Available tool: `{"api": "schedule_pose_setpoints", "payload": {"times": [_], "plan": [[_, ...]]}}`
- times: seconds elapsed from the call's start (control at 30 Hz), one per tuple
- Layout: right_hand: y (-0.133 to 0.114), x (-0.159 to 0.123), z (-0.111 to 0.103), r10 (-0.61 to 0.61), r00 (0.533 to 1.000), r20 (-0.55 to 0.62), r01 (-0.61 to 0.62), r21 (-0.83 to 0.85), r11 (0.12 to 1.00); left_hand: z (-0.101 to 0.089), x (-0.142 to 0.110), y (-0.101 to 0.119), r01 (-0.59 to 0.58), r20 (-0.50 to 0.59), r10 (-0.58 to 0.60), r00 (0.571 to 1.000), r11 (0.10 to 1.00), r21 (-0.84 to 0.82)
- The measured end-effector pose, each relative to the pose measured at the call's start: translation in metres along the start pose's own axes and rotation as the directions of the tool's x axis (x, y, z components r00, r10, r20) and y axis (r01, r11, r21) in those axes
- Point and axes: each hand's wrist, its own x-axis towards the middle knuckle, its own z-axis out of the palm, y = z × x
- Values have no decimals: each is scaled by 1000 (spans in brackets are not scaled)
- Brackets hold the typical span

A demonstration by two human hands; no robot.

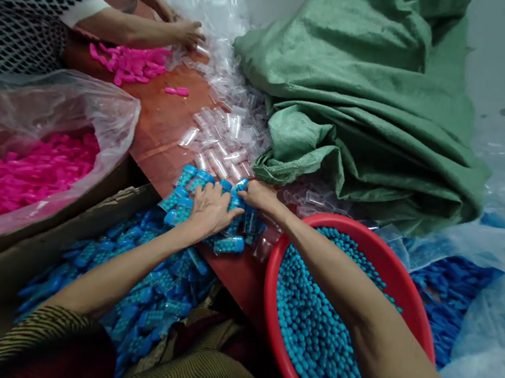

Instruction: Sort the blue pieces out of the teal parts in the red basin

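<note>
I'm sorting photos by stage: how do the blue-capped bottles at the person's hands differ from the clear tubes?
The blue-capped bottles hold blue beads; the clear tubes look empty. The bottles wear blue caps; the tubes show none. The bottles lie by the left hand and right hand; most tubes lie farther off. Both have transparent walls and lie on the reddish tabletop.

Packing workshop (pixel 156 139), I'd say | clear tubes (pixel 224 145) heaped at 11 o'clock | green sack (pixel 372 93) at 1 | basin (pixel 271 277) of blue beads (pixel 307 319) at 4 | blue-capped tubes (pixel 160 296) piled at 7 | co-worker (pixel 20 11) at 10
</note>
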Motion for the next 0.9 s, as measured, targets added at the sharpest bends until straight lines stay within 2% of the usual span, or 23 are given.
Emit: {"api": "schedule_pose_setpoints", "payload": {"times": [0.2,0.33,0.43,0.63,0.77,0.9], "plan": [[2,6,0,-35,994,107,27,80,996,9,-5,6,75,71,-70,995,995,-65],[9,4,0,-76,986,152,33,268,963,11,-2,6,132,156,-104,982,975,-180],[12,6,5,-126,984,126,61,425,903,8,1,5,163,200,-111,974,950,-268],[9,12,13,-201,980,-4,167,572,803,9,8,0,222,223,-133,966,869,-443],[5,14,9,-195,979,-56,186,635,750,20,13,-9,195,175,-108,979,750,-632],[12,19,8,-72,997,-10,59,683,728,27,15,-21,195,178,-83,981,528,-827]]}}
